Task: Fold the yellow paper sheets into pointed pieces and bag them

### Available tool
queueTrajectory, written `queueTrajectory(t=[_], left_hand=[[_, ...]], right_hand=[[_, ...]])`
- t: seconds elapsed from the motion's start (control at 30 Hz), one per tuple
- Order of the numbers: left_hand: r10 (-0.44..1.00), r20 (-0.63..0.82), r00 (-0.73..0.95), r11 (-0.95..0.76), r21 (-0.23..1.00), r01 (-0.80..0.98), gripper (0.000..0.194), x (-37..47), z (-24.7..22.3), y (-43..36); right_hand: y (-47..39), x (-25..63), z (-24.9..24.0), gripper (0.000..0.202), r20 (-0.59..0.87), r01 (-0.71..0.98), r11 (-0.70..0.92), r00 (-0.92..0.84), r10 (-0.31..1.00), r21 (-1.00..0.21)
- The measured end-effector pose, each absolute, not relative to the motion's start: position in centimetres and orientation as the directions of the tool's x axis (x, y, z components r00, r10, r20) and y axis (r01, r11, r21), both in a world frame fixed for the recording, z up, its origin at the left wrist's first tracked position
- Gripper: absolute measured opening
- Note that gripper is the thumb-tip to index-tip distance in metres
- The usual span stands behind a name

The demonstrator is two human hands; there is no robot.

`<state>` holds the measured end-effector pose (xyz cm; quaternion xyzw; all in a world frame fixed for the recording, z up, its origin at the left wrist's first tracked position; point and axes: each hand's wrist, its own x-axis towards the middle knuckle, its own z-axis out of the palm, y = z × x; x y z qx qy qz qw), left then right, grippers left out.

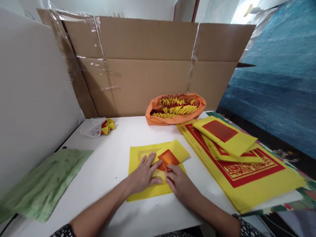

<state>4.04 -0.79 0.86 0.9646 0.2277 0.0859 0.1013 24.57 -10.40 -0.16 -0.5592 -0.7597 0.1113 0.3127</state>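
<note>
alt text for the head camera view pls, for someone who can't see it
Two bare hands, the left hand and right hand, press flat on a yellow paper sheet with a red square, partly folded, on a white table. To the right lies a stack of yellow and red sheets; behind, an orange bag holds folded papers before a cardboard screen.

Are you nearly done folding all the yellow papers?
Not nearly. Done: an orange bag filled with folded yellow paper pieces. In hand: the left hand and right hand press a fold into one square yellow sheet with a red centre. Left: a thick stack of flat yellow-and-red sheets.
</note>
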Motion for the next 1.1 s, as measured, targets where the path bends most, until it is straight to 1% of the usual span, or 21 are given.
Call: queueTrajectory(t=[0.1, 0.17, 0.2, 0.23, 0.27, 0.3, 0.33, 0.4, 0.47, 0.53, 0.6, 0.67, 0.7, 0.77, 0.8, 0.83, 0.87, 0.93, 0.97, 1.03, 1.1], left_hand=[[0.474, 0.142, 0.869, -0.871, 0.219, 0.44, 0.07, 4.0, 0.5, -0.2], [0.478, 0.147, 0.866, -0.872, 0.197, 0.448, 0.063, 4.2, 0.8, 0.4], [0.482, 0.151, 0.863, -0.872, 0.183, 0.455, 0.059, 4.3, 1.1, 0.7], [0.487, 0.158, 0.859, -0.871, 0.168, 0.462, 0.055, 4.5, 1.3, 0.9], [0.495, 0.17, 0.852, -0.868, 0.154, 0.473, 0.052, 4.6, 1.6, 1.2], [0.504, 0.189, 0.843, -0.863, 0.142, 0.485, 0.049, 4.7, 1.8, 1.4], [0.513, 0.214, 0.832, -0.859, 0.128, 0.496, 0.046, 4.8, 2.0, 1.5], [0.5, 0.287, 0.817, -0.862, 0.081, 0.5, 0.035, 4.9, 2.4, 1.3], [0.407, 0.388, 0.827, -0.897, -0.001, 0.442, 0.029, 4.9, 2.8, 0.8], [0.251, 0.472, 0.845, -0.935, -0.109, 0.339, 0.032, 4.8, 3.3, 0.0], [0.127, 0.511, 0.85, -0.943, -0.203, 0.263, 0.039, 4.5, 3.8, -0.6], [0.07, 0.533, 0.843, -0.932, -0.267, 0.246, 0.045, 3.9, 4.3, -0.8], [0.059, 0.552, 0.832, -0.924, -0.284, 0.254, 0.047, 3.5, 4.5, -0.6], [0.078, 0.617, 0.783, -0.908, -0.28, 0.311, 0.047, 2.6, 5.0, 0.1], [0.108, 0.637, 0.764, -0.9, -0.264, 0.347, 0.047, 2.2, 5.3, 0.5], [0.144, 0.635, 0.759, -0.894, -0.246, 0.375, 0.046, 1.8, 5.6, 1.0], [0.181, 0.612, 0.77, -0.891, -0.229, 0.392, 0.043, 1.5, 5.8, 1.5], [0.204, 0.517, 0.831, -0.912, -0.207, 0.353, 0.032, 1.1, 6.0, 2.4], [0.191, 0.464, 0.865, -0.931, -0.192, 0.309, 0.027, 1.0, 5.9, 2.7], [0.158, 0.399, 0.903, -0.961, -0.15, 0.234, 0.022, 1.1, 5.3, 2.7], [0.165, 0.366, 0.916, -0.969, -0.11, 0.219, 0.023, 1.5, 4.3, 1.9]], right_hand=[[-10.0, 25.1, 1.2, 0.016, 0.237, 0.628, 0.219, -0.057, 0.97, -0.747], [-10.2, 25.2, 2.1, 0.026, 0.073, 0.409, 0.054, 0.032, 0.997, -0.911], [-10.5, 25.1, 2.5, 0.032, -0.057, 0.248, -0.062, 0.027, 0.998, -0.967], [-10.8, 24.9, 2.7, 0.037, -0.198, 0.067, -0.196, -0.022, 0.98, -0.978], [-11.2, 24.6, 2.9, 0.039, -0.314, -0.109, -0.324, -0.105, 0.944, -0.94], [-11.6, 24.1, 2.9, 0.043, -0.381, -0.26, -0.42, -0.188, 0.905, -0.87], [-11.8, 23.6, 2.8, 0.05, -0.402, -0.386, -0.464, -0.234, 0.885, -0.797], [-11.6, 22.4, 2.7, 0.061, -0.367, -0.558, -0.417, -0.206, 0.907, -0.718], [-10.5, 21.2, 2.6, 0.059, -0.276, -0.625, -0.272, -0.093, 0.957, -0.732], [-8.9, 20.4, 2.9, 0.048, -0.163, -0.602, -0.098, 0.055, 0.985, -0.793], [-7.2, 20.4, 3.5, 0.039, -0.064, -0.54, 0.042, 0.177, 0.982, -0.841], [-6.0, 21.3, 4.5, 0.041, -0.023, -0.491, 0.083, 0.206, 0.978, -0.867], [-5.7, 22.1, 5.0, 0.045, -0.018, -0.466, 0.066, 0.174, 0.985, -0.882], [-5.2, 24.2, 5.8, 0.055, -0.013, -0.367, -0.008, 0.011, 1.0, -0.93], [-5.0, 25.4, 6.2, 0.056, -0.017, -0.263, -0.043, -0.099, 0.995, -0.964], [-4.7, 26.5, 6.4, 0.055, -0.035, -0.101, -0.056, -0.194, 0.98, -0.993], [-4.5, 27.5, 6.5, 0.054, -0.074, 0.103, -0.05, -0.244, 0.967, -0.993], [-3.8, 29.0, 6.4, 0.059, -0.149, 0.471, -0.033, -0.212, 0.966, -0.882], [-3.4, 29.4, 6.3, 0.063, -0.163, 0.591, -0.04, -0.156, 0.974, -0.806], [-2.8, 29.4, 6.0, 0.071, -0.15, 0.691, -0.062, -0.068, 0.986, -0.72], [-2.7, 28.7, 5.6, 0.075, -0.06, 0.75, -0.031, -0.012, 0.998, -0.661]])
